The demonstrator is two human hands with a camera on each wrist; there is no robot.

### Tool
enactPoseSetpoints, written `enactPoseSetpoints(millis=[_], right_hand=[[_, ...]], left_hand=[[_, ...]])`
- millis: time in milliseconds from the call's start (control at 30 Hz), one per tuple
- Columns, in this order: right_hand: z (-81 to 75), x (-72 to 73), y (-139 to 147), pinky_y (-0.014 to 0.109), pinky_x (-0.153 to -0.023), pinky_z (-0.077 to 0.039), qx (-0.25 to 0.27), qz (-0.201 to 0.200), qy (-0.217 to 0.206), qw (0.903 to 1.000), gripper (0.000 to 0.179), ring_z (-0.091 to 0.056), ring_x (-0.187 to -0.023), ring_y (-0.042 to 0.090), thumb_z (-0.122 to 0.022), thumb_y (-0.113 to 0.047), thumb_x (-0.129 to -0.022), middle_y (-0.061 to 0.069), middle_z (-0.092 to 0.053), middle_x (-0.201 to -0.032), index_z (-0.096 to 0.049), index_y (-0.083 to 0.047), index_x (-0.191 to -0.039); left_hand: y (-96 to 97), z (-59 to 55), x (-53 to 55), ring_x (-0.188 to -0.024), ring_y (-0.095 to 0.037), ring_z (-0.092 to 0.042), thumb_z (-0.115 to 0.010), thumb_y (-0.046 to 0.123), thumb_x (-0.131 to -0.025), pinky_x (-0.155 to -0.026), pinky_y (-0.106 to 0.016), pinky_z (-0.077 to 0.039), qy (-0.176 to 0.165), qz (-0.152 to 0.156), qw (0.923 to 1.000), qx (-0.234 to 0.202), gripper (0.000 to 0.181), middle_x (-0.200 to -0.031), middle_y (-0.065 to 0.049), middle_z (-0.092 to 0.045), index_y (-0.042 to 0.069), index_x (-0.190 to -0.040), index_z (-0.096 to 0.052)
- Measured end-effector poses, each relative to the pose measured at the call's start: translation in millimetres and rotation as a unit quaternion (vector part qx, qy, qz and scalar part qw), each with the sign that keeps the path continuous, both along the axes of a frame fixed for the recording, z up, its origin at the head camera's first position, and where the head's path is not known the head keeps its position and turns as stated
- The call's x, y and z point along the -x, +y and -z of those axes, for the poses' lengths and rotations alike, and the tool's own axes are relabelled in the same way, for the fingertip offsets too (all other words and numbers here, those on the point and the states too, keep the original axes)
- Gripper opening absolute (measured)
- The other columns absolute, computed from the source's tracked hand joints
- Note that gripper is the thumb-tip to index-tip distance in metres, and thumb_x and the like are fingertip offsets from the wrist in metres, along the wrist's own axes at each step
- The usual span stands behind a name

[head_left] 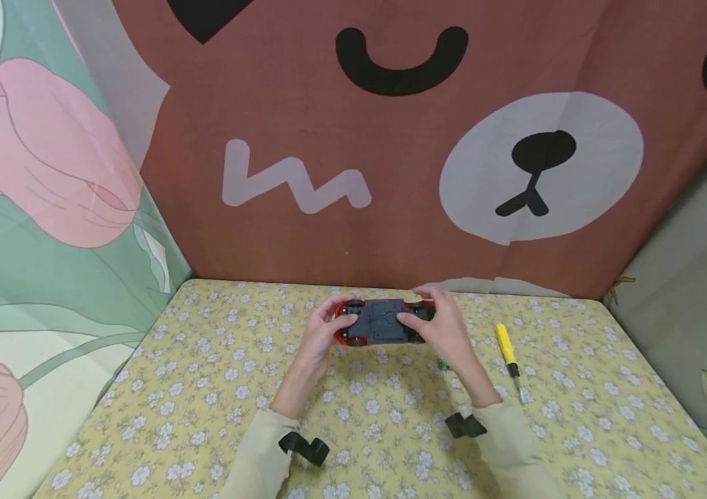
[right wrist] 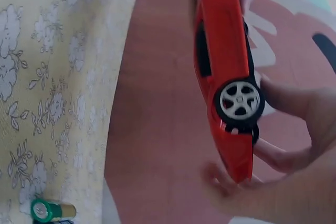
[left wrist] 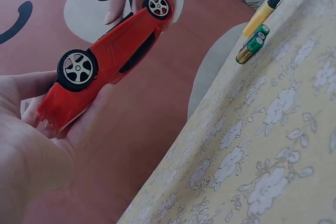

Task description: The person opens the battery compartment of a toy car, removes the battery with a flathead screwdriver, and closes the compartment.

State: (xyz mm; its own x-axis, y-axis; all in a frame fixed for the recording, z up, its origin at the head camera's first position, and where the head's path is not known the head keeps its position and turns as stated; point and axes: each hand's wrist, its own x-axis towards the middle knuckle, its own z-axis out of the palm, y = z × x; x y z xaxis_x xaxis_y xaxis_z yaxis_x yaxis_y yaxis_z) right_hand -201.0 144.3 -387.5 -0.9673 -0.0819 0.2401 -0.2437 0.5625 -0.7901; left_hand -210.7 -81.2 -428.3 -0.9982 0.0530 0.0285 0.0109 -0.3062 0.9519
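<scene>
A red toy car (head_left: 385, 321) is held up over the table with its dark underside (head_left: 387, 320) facing the head camera. My left hand (head_left: 321, 329) grips its left end, thumb on the underside. At the other end my right hand (head_left: 443, 326) holds it, with the thumb pressed on the underside and fingers over the far edge. Both wrist views show the car's red side and its black wheels with silver spoked rims, such as the wheel (left wrist: 77, 70) by my left hand and the wheel (right wrist: 239, 101) by my right.
A screwdriver (head_left: 507, 351) with a yellow handle lies on the flowered tablecloth (head_left: 204, 388), right of my right hand. Green-and-gold batteries (left wrist: 250, 50) lie close by it, mostly covered by my right arm in the head view. Behind the table hangs a bear-patterned curtain (head_left: 303, 242).
</scene>
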Motion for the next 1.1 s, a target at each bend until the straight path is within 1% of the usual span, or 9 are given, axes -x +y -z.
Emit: enactPoseSetpoints(millis=[67, 167, 300, 467, 600, 667, 833, 900, 1100], right_hand=[[-0.4, 2.6, 5.3, 0.062, -0.107, -0.040, 0.010, -0.023, -0.038, 0.9990, 0.062, -0.043, -0.138, 0.043, -0.079, -0.022, -0.094, 0.024, -0.047, -0.148, -0.052, -0.001, -0.146], [-0.1, 6.1, 11.4, 0.064, -0.110, -0.037, 0.031, -0.050, -0.084, 0.9948, 0.067, -0.035, -0.145, 0.043, -0.078, -0.024, -0.094, 0.021, -0.042, -0.156, -0.048, -0.003, -0.151], [1.3, 9.1, 16.0, 0.064, -0.111, -0.036, 0.059, -0.072, -0.110, 0.9895, 0.068, -0.029, -0.149, 0.042, -0.079, -0.025, -0.093, 0.019, -0.037, -0.160, -0.048, -0.005, -0.151], [2.9, 10.3, 17.5, 0.065, -0.110, -0.036, 0.067, -0.081, -0.114, 0.9879, 0.068, -0.030, -0.148, 0.042, -0.079, -0.026, -0.093, 0.019, -0.037, -0.160, -0.049, -0.006, -0.151], [2.6, 10.4, 17.0, 0.065, -0.110, -0.036, 0.067, -0.077, -0.117, 0.9879, 0.067, -0.030, -0.148, 0.042, -0.079, -0.027, -0.093, 0.019, -0.038, -0.160, -0.050, -0.006, -0.150], [2.5, 10.6, 16.8, 0.065, -0.109, -0.037, 0.068, -0.075, -0.117, 0.9879, 0.067, -0.031, -0.147, 0.042, -0.080, -0.027, -0.092, 0.019, -0.038, -0.160, -0.051, -0.006, -0.149], [3.1, 10.9, 16.9, 0.064, -0.109, -0.037, 0.069, -0.072, -0.113, 0.9886, 0.067, -0.032, -0.147, 0.042, -0.081, -0.027, -0.092, 0.019, -0.039, -0.159, -0.052, -0.006, -0.149], [3.3, 10.7, 16.8, 0.065, -0.110, -0.036, 0.069, -0.073, -0.112, 0.9887, 0.067, -0.031, -0.147, 0.041, -0.081, -0.027, -0.092, 0.019, -0.039, -0.159, -0.052, -0.006, -0.148], [2.8, 10.4, 16.5, 0.065, -0.111, -0.035, 0.071, -0.071, -0.112, 0.9886, 0.067, -0.031, -0.148, 0.042, -0.081, -0.027, -0.091, 0.020, -0.039, -0.159, -0.052, -0.006, -0.148]], left_hand=[[-0.1, -1.0, -0.7, -0.101, -0.020, -0.067, -0.071, 0.001, -0.090, -0.073, -0.030, -0.060, 0.003, -0.001, 1.0000, -0.005, 0.045, -0.125, -0.008, -0.064, -0.003, -0.134, -0.062], [-0.5, -1.0, -0.5, -0.101, -0.019, -0.067, -0.071, 0.001, -0.090, -0.073, -0.030, -0.060, 0.006, -0.003, 0.9999, -0.008, 0.045, -0.125, -0.008, -0.064, -0.003, -0.133, -0.062], [-0.6, -0.2, 0.7, -0.106, -0.019, -0.065, -0.071, 0.000, -0.090, -0.076, -0.029, -0.060, 0.006, -0.007, 0.9999, -0.012, 0.042, -0.126, -0.008, -0.064, -0.002, -0.131, -0.064], [-0.3, -0.9, 0.6, -0.111, -0.019, -0.063, -0.071, -0.001, -0.090, -0.080, -0.029, -0.059, 0.004, -0.012, 0.9998, -0.013, 0.041, -0.131, -0.009, -0.064, -0.002, -0.130, -0.065], [-0.3, -0.7, 1.0, -0.110, -0.019, -0.064, -0.071, 0.000, -0.090, -0.079, -0.029, -0.059, 0.003, -0.014, 0.9998, -0.012, 0.041, -0.130, -0.008, -0.065, -0.003, -0.130, -0.065], [-0.3, -0.8, 1.0, -0.109, -0.019, -0.064, -0.071, 0.000, -0.090, -0.078, -0.029, -0.059, 0.001, -0.014, 0.9998, -0.014, 0.040, -0.128, -0.007, -0.065, -0.001, -0.129, -0.066], [-0.1, -1.1, 0.7, -0.108, -0.019, -0.064, -0.072, 0.000, -0.089, -0.078, -0.029, -0.059, -0.001, -0.016, 0.9998, -0.012, 0.033, -0.127, -0.006, -0.065, 0.009, -0.121, -0.072], [0.0, -1.0, 0.8, -0.107, -0.019, -0.064, -0.072, 0.001, -0.090, -0.078, -0.029, -0.059, 0.000, -0.016, 0.9998, -0.009, 0.032, -0.127, -0.007, -0.065, 0.011, -0.120, -0.073], [0.3, -1.7, 0.5, -0.107, -0.019, -0.064, -0.071, 0.000, -0.090, -0.078, -0.029, -0.059, 0.000, -0.015, 0.9998, -0.010, 0.033, -0.127, -0.008, -0.065, 0.010, -0.121, -0.072]])
